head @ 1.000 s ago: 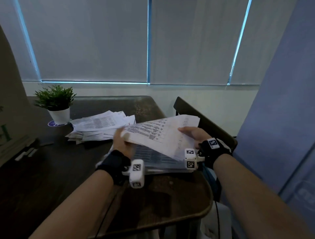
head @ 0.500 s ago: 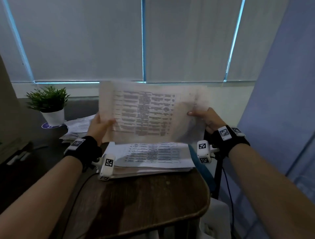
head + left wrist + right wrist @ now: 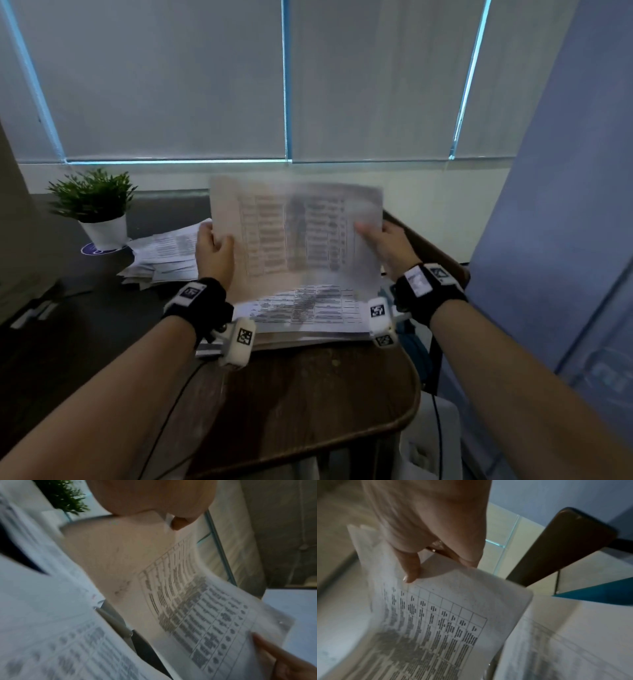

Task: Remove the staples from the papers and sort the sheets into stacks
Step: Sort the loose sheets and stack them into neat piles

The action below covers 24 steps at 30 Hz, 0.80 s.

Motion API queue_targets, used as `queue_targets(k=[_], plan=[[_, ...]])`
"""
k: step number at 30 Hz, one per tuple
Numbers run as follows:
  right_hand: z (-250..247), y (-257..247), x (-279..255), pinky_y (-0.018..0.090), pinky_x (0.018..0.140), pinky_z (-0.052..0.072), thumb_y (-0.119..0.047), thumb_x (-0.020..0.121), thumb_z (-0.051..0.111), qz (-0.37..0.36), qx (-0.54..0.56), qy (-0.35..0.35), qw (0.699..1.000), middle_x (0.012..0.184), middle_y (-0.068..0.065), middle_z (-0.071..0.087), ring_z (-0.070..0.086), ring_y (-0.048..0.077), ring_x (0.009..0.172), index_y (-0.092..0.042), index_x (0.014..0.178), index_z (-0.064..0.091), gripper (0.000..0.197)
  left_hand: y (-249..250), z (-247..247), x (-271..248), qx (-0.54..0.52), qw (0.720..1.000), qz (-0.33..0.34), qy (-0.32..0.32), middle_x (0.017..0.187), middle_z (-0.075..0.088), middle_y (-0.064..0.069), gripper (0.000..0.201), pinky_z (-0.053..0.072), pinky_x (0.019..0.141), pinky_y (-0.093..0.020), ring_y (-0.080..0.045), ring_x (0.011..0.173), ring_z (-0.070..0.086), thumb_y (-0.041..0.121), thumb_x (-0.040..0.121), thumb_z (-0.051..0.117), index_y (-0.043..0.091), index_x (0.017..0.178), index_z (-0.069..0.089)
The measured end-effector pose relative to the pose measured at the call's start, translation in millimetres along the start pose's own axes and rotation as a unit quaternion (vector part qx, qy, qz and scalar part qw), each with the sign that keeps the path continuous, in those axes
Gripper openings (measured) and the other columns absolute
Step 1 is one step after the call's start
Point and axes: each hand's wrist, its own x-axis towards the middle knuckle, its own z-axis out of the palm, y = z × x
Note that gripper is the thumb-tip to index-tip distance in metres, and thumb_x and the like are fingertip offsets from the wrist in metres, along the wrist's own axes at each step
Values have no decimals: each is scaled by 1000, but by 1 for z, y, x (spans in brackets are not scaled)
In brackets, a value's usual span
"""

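Printed sheets (image 3: 298, 236) held upright above near paper stack (image 3: 308, 315) on surface (image 3: 308, 394); left hand (image 3: 214, 253) grip pinches left edge, right hand (image 3: 390, 248) grip pinches right edge.

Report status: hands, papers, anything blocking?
Left hand and right hand both grip the lifted printed sheets. Stack on the table beneath. Staple not visible. Nothing blocking.

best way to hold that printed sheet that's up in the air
By its two short side edges, one hand from each side, as now: left hand grips the left edge, right hand pinches the right. The printed sheet is thin and bows, so two-sided support keeps it flat.
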Motion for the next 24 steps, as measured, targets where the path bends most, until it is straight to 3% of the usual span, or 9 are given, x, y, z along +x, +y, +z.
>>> queue_targets(k=[3,5,9,13,16,18,21,23,24], plan=[[-4,-18,5,42,84,58,-37,74,81,-43,58,-10,997,107,10,74,71,28,98,-8,111,67,49,10,-6,10,-59,998,18,5,99,54,-4,26,45,72,-30,-20,84,53,5,87,40,27,102,44],[-11,-9,0,39,81,58,-48,57,87,-18,66,-14,998,110,10,73,70,29,101,-8,113,68,71,4,-12,11,-74,997,1,9,90,54,-2,23,42,71,-32,-22,83,51,14,80,41,33,91,49],[-10,30,-12,39,84,56,-41,48,95,66,45,-70,994,111,10,73,68,30,107,-7,116,68,81,-22,-8,-2,-28,994,-109,-19,83,52,-5,4,40,73,-35,-25,86,51,17,83,45,18,86,46],[11,42,-13,48,95,54,-24,73,86,83,-16,-67,994,113,16,71,69,31,102,-4,119,66,54,-20,8,-14,25,993,-113,30,83,56,-6,15,41,69,-31,-23,78,52,5,86,42,16,79,49],[13,29,-4,49,91,55,-24,77,82,62,-25,37,997,111,16,71,69,31,97,-3,121,64,52,0,9,-14,30,994,-69,75,76,51,-1,9,36,62,-26,-19,69,47,3,85,43,11,89,47],[7,24,7,47,92,55,-22,76,83,32,-40,78,996,114,12,70,68,28,101,-5,123,61,54,7,5,-5,54,992,-67,89,87,54,-1,16,36,66,-26,-20,77,48,6,85,48,10,100,49],[2,31,9,47,96,51,-20,80,80,45,-178,103,978,120,11,64,63,28,109,-1,123,55,53,-8,-6,13,170,980,-101,30,113,60,-15,33,42,81,-34,-30,102,55,7,87,53,2,119,52],[4,47,4,44,97,51,-18,84,76,106,-295,56,948,118,13,65,62,31,112,2,121,58,46,-27,-13,17,309,941,-127,-64,119,60,-22,30,42,91,-36,-37,112,54,7,89,52,-2,118,58],[7,54,-2,41,97,51,-22,87,73,147,-381,8,913,119,14,64,61,31,113,2,121,59,44,-38,-15,15,371,910,-150,-112,123,58,-22,30,41,93,-36,-37,115,53,10,91,50,-2,118,58]])
